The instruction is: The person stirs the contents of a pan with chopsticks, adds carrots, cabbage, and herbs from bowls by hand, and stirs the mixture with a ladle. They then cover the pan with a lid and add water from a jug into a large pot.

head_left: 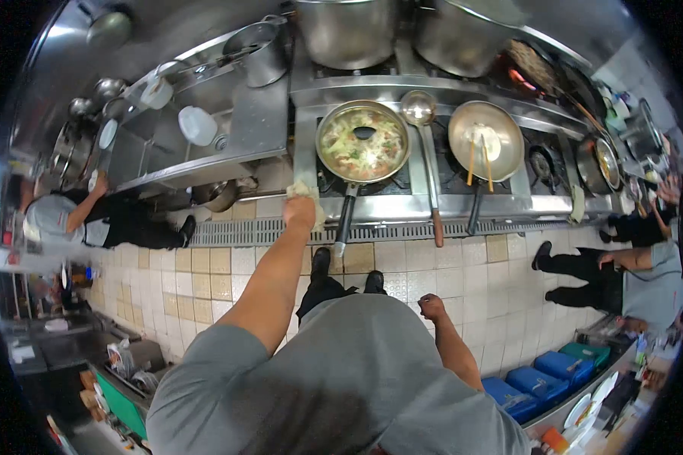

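Observation:
My left hand (299, 213) is closed on a pale, crumpled cloth (306, 194) at the stove's front left corner. Just right of it, a lidded frying pan (362, 142) sits on the stove, its black handle (346, 216) pointing towards me. Through the glass lid, food in a pale broth shows. My right hand (432, 306) hangs low beside my body with curled fingers, and nothing shows in it. Farther right on the stove, a long ladle (426, 144) lies beside a second pan (463, 129), which holds a pale lump and a pair of chopsticks (487, 163).
Two large stockpots (346, 34) stand on the back burners, with a flame (519, 79) under a pan at right. A steel sink (159, 144) adjoins at left. Co-workers stand at left (68, 216) and right (648, 280). Blue bins (538, 385) are behind me at right.

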A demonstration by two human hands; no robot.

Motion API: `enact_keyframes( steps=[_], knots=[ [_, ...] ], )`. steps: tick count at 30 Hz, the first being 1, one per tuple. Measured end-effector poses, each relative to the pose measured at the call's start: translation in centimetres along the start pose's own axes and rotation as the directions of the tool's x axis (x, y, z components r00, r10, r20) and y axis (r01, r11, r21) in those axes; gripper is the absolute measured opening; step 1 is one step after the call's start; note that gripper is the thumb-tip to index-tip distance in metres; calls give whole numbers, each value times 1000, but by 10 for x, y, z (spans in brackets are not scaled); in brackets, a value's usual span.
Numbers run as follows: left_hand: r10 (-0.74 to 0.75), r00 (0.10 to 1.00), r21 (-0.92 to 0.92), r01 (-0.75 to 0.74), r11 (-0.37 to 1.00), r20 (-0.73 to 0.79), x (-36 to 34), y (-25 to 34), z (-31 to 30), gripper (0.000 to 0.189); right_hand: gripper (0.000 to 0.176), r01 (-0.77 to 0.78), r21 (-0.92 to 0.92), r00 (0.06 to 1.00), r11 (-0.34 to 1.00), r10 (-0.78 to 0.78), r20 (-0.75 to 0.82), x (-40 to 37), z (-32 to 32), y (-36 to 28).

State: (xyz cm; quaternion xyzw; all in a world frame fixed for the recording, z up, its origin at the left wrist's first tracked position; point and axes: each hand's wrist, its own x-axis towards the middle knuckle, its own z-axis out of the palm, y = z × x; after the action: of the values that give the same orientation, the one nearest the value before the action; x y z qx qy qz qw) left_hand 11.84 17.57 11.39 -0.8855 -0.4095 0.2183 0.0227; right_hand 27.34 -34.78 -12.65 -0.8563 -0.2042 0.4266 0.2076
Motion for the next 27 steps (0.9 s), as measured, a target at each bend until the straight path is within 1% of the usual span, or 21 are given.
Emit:
enact_keyframes(
  steps=[2,3,5,7,9,10,12,13,15,16,17,19,21,22,23,25,27],
  knots=[
    [-48,999,-25,48,999,-2,0,3,-1,25,29,-4,-81,999,997,7,46,-7,-6,0],
    [-17,1000,-23,17,1000,-10,1,4,-1,25,27,49,-133,999,990,-46,21,-13,-9,1],
    [-42,999,-41,43,998,14,2,3,1,24,26,12,-122,1000,992,-13,-2,-22,-18,4],
    [-38,999,-34,38,999,16,3,4,1,24,26,-5,-118,1000,993,4,-4,-26,-21,5],
    [-43,999,-27,43,999,22,2,3,0,24,26,37,-223,998,974,-23,65,-18,-19,24],
    [-41,999,-31,42,999,33,3,2,1,25,26,36,-222,998,974,-22,65,-19,-18,28],
    [-38,998,-33,39,999,44,3,2,3,25,26,-34,-104,999,994,36,15,-21,-13,37],
    [-46,999,-29,46,999,21,4,2,6,25,26,-35,-103,999,994,37,15,-25,-14,34],
    [-54,999,-25,54,998,-1,6,1,12,25,41,-135,-94,990,986,139,30,-34,-15,27],
    [-44,999,-22,44,999,9,4,2,9,25,41,-136,-94,990,986,139,30,-34,-14,29],
    [-36,999,-18,36,999,20,2,2,4,26,42,-83,-177,991,981,101,93,-34,-14,31],
    [-36,999,-26,36,999,22,-1,2,0,26,43,-22,-256,985,966,65,160,-36,-14,27],
    [-38,999,-37,39,999,24,-3,2,-1,26,42,-145,-156,977,977,166,131,-43,-15,18],
    [-38,999,-42,39,998,23,-4,2,-2,26,42,-141,-159,978,977,163,132,-39,-12,26],
    [-40,999,-48,41,998,19,-6,2,-4,26,35,-91,-143,989,986,106,104,-34,-8,36],
    [-42,999,-56,43,998,21,-8,2,-8,26,30,-34,-131,996,991,44,74,-32,-5,43],
    [-43,999,-64,44,997,24,-9,1,-8,27,29,-192,61,981,979,192,7,-38,-8,41]
  ],
)
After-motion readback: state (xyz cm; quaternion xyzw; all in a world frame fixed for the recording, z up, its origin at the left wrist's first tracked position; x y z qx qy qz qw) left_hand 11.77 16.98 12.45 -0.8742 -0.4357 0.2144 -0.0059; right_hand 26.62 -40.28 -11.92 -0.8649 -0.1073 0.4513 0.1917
